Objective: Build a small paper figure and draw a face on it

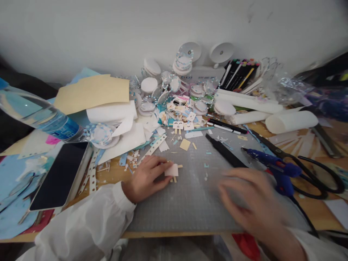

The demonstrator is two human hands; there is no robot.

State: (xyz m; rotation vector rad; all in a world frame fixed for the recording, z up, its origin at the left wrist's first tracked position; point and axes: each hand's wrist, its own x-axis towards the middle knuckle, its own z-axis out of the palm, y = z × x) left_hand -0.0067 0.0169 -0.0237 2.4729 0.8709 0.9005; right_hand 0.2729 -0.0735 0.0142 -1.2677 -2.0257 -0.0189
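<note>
Between the thumb and fingers of my left hand [149,177] is a small white paper square [172,170] with narrow cream paper strips sticking out at its side and bottom. It is held low over the grey cutting mat [187,208]. My right hand [250,199], blurred by motion, hovers over the right of the mat, fingers loosely curved and apart, with nothing visible in them. Close by are a black pen-like tool [224,150] and a blue glue gun [282,172]. A cream paper square [185,144] lies beyond my left hand.
Paper pieces with drawn faces [178,125] lie in a heap at the back. Black scissors [288,156] rest at the right, near paper rolls [292,121]. Markers [239,76] stand behind. A phone [61,174] and a water bottle [40,112] are at the left.
</note>
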